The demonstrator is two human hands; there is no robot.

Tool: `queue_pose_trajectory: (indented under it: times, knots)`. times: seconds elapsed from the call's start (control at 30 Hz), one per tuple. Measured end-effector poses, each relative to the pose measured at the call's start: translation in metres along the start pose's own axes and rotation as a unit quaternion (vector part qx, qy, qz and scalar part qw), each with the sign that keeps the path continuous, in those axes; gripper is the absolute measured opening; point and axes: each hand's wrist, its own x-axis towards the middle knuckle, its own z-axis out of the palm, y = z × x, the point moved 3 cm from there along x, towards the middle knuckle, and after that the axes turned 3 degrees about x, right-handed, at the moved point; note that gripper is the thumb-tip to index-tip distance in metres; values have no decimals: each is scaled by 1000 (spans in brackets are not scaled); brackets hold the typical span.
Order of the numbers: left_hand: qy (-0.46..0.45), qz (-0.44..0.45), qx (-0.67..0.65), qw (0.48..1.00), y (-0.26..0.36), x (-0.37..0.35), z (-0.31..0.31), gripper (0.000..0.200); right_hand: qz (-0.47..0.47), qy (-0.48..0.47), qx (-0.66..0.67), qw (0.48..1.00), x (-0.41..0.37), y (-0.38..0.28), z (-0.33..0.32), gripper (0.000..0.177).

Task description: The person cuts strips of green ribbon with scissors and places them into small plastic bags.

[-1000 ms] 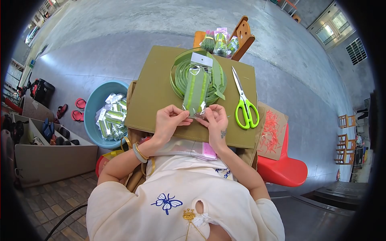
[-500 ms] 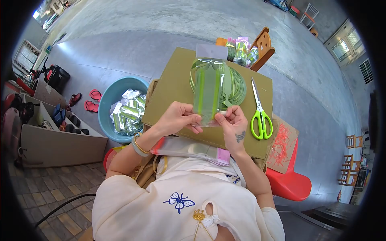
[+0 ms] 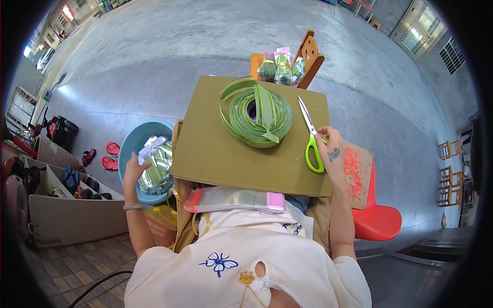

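Observation:
My left hand (image 3: 135, 170) is at the left side of the blue basin (image 3: 125, 142), with thumb and forefinger apart, beside clear packets of green ribbon (image 3: 156, 159). What its other fingers touch is hidden. At the table's right side my right hand (image 3: 331, 147) has its fingers closed at the green handles of the scissors (image 3: 307, 117). The scissors lie on the table with their blades pointing away from me. A roll of green ribbon (image 3: 239, 120) lies on the olive table top (image 3: 215, 161), its loose end folded over the coil.
A stack of clear bags (image 3: 231, 200) lies in my lap. Red scraps (image 3: 354, 169) cover cardboard on a red chair (image 3: 380, 218) at right. Bundles and packets (image 3: 283, 66) stand on a wooden chair (image 3: 310, 56) beyond the table. A shoe rack (image 3: 77, 218) is at left.
The ribbon packet has left the space above the table; both hands let go of it. My left hand moved left to the basin, my right hand to the scissors. The view shifted.

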Motion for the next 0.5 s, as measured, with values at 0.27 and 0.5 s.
queue_pose_trajectory:
  times: [0.27,0.5]
  knots:
    - [22,398,-182,899,291,-2,-40,76,68,-63,-133,987,-18,2,5,33]
    - [-147,289,-161,932,242,-5,-50,24,111,-98,-144,978,-20,20,2,39]
